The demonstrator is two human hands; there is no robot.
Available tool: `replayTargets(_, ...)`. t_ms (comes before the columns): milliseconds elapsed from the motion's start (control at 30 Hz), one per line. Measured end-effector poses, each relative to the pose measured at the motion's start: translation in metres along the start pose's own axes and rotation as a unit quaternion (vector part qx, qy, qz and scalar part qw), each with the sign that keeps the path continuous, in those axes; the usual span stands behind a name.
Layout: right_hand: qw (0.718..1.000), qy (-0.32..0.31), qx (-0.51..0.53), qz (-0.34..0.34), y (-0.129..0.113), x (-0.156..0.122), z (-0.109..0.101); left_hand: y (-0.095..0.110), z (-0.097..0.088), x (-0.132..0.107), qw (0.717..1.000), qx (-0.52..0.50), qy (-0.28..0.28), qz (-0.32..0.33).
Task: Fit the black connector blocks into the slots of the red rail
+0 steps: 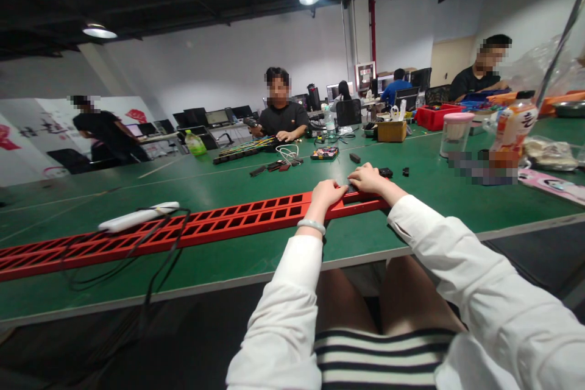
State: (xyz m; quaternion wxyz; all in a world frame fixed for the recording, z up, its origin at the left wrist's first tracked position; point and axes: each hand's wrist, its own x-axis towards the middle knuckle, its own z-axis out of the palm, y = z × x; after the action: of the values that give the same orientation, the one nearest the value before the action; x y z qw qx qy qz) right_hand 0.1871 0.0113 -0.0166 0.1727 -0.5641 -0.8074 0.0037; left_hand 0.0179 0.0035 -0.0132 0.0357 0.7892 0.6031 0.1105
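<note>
A long red slotted rail (pixel 214 219) lies across the green table (pixel 256 256) from the far left to the middle. My left hand (pixel 326 193) rests on the rail's right end, fingers curled down onto it. My right hand (pixel 369 178) sits just beside it at the very tip of the rail, fingers bent and pressed on a small dark part there that I cannot make out. Both arms wear white sleeves, and a pale bracelet is on my left wrist.
A white power strip (pixel 138 217) with black cables lies on the rail at left. Small black parts (pixel 386 172), a white cup (pixel 455 133), a bottle (pixel 514 128) and bags crowd the right. A person (pixel 282 111) works opposite, others farther back.
</note>
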Motion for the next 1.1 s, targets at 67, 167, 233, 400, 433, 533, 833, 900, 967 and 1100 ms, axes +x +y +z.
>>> replayTargets(67,1.0,-0.007,-0.001,-0.006,-0.002,0.001,0.002,0.0,0.0,0.0,1.0,-0.001,0.001,-0.001)
replayTargets(167,1.0,-0.02,-0.001,-0.012,-0.004,0.003,0.005,0.0,0.0,0.0,1.0,-0.001,0.003,0.001)
replayTargets(233,1.0,-0.021,0.003,-0.014,-0.005,0.004,0.007,0.001,0.0,0.0,1.0,0.001,0.004,0.003)
replayTargets(400,0.999,0.017,0.027,-0.012,-0.002,0.005,0.004,0.001,-0.002,-0.001,1.0,0.003,0.003,0.008)
replayTargets(433,0.999,0.026,0.036,-0.013,-0.001,0.005,0.002,0.002,-0.002,-0.001,1.0,0.003,0.003,0.009)
replayTargets(533,0.996,0.045,0.067,-0.026,0.007,0.005,-0.004,0.001,-0.002,-0.001,1.0,0.002,0.003,0.012)
replayTargets(833,0.988,0.076,0.131,-0.038,0.026,0.006,-0.012,0.002,-0.003,-0.003,1.0,-0.013,0.012,0.013)
replayTargets(900,0.986,0.075,0.143,-0.041,0.028,0.006,-0.013,0.004,-0.004,-0.005,1.0,-0.015,0.016,0.017)
replayTargets(967,0.984,0.074,0.155,-0.042,0.031,0.005,-0.014,0.005,-0.005,-0.006,0.999,-0.017,0.024,0.031)
replayTargets(1100,0.98,0.048,0.189,-0.041,0.034,0.004,-0.013,0.009,-0.009,-0.012,0.995,-0.025,0.039,0.083)
